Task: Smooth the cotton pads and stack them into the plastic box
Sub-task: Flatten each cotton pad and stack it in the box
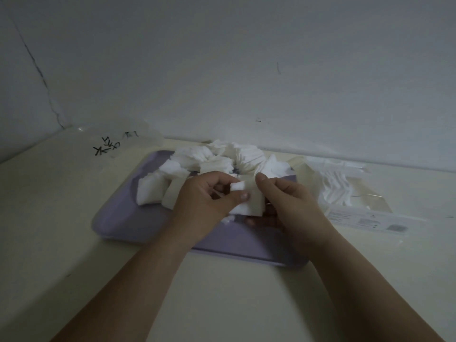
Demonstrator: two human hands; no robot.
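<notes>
White cotton pad (248, 206) pinched by left hand (204, 202) and right hand (288, 201); plastic box (350, 193) toward right edge of desk (222, 292), nearer right hand.

Forearms cut off at near edge; fingers of right hand (283, 201) mostly hidden beneath cotton pad (254, 203); label print on plastic box (365, 219) (right) too small to read.

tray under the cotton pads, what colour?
Plain pale lilac, no pattern: the tray beneath the cotton pads. Head view, the only one, shows it.
</notes>
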